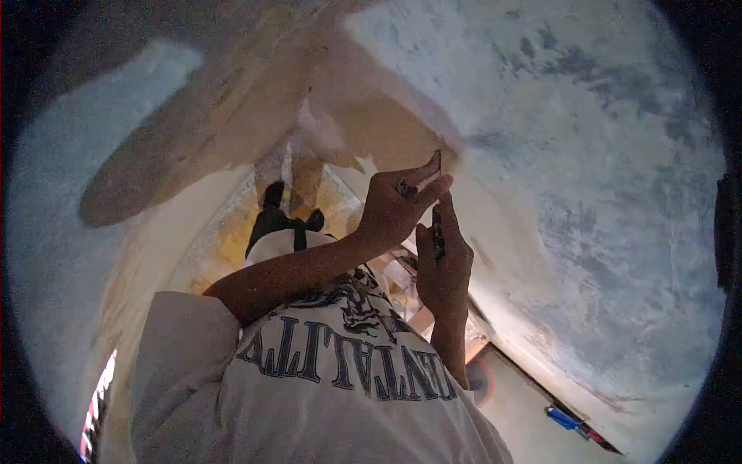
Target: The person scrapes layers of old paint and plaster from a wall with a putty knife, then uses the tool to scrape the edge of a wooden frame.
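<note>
The patchy plaster wall [587, 193] fills the right side. The left hand [390, 213] pinches the tip of a thin dark tool [438, 232] against the wall, and the right hand's [444, 271] grip is closed around its lower part. Steady, shallow pressure probably avoids gouging.

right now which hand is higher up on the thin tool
The left hand. Its fingers pinch the thin tool near its top end against the wall, while the right hand grips the dark lower part beneath.

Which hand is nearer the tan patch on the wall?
Left. The left hand reaches the tan patch at its lower edge; right hand sits below it, gripping a dark tool.
</note>
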